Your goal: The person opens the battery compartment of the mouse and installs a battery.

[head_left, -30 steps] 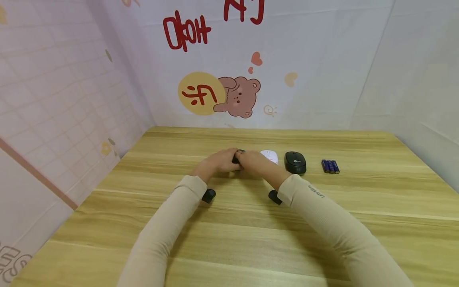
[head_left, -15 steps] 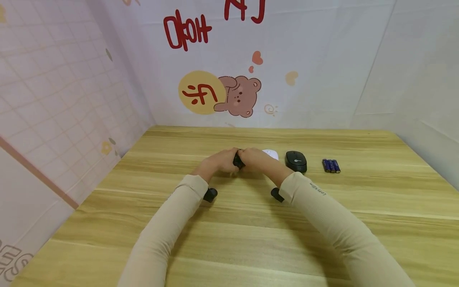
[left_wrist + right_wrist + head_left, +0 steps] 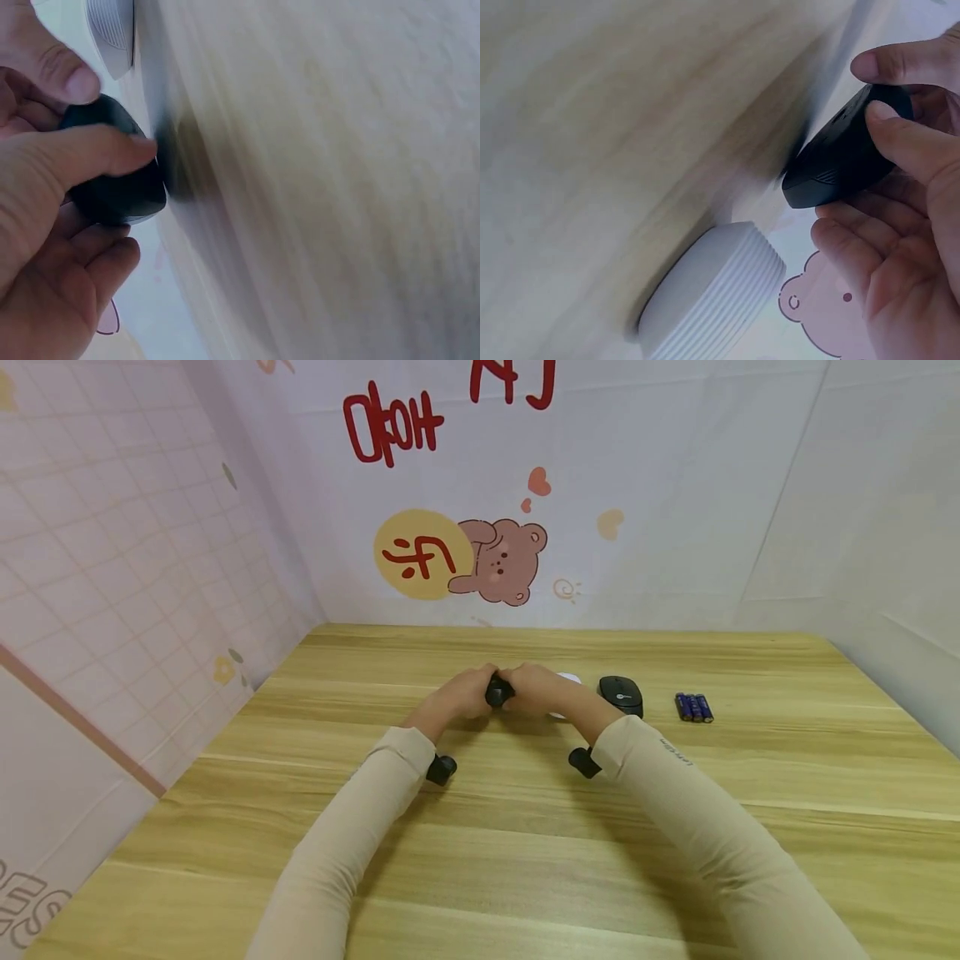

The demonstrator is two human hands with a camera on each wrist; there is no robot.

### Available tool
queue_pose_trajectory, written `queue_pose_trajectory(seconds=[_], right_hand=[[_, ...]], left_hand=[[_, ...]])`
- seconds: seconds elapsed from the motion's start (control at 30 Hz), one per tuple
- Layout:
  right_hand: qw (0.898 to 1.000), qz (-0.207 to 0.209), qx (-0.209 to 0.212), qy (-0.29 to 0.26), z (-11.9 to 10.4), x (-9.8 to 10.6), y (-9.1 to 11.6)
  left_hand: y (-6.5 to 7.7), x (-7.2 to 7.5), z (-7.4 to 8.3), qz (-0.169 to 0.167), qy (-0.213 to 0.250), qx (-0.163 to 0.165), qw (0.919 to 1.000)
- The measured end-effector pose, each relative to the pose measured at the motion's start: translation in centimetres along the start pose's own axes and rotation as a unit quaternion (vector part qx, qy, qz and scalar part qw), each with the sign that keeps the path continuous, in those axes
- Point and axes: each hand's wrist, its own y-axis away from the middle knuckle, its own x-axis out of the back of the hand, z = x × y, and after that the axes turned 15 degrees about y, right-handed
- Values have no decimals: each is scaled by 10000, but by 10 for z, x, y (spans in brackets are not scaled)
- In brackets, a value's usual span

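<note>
Both hands meet near the back middle of the table around a black computer mouse (image 3: 498,691). My left hand (image 3: 463,695) grips its left side; in the left wrist view the thumb lies across the mouse (image 3: 120,191) and the fingers are curled beneath. My right hand (image 3: 534,690) pinches the other side, thumb on top and fingers under it, as the right wrist view shows with the mouse (image 3: 840,161) tilted. It is held close to the table; whether its edge touches is unclear. A white mouse (image 3: 705,292) with a ribbed side sits beside the right hand, partly hidden behind it in the head view.
A second black mouse (image 3: 621,693) lies right of the white one, its near part covered by the right wrist. Farther right is a row of blue batteries (image 3: 693,707). Black devices are worn under both wrists. A printed cloth wall stands behind the wooden table (image 3: 480,860).
The black mouse has been tilted between the hands, so more of it faces the head camera. My right hand and forearm have shifted slightly, covering more of the white mouse.
</note>
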Motion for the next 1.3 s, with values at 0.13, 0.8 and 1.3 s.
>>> queue_pose_trajectory(seconds=[0.13, 0.8, 1.3], right_hand=[[9996, 73, -37, -257, 3, 1, 0], [9811, 1461, -821, -970, 15, 7, 10], [9717, 1526, -888, -1569, 10, 24, 23]], left_hand=[[0, 0, -2, 232, 105, -157, 9996], [-2, 6, 8, 1096, 386, -762, 9903], [9, 16, 17, 964, 1320, -921, 9822]])
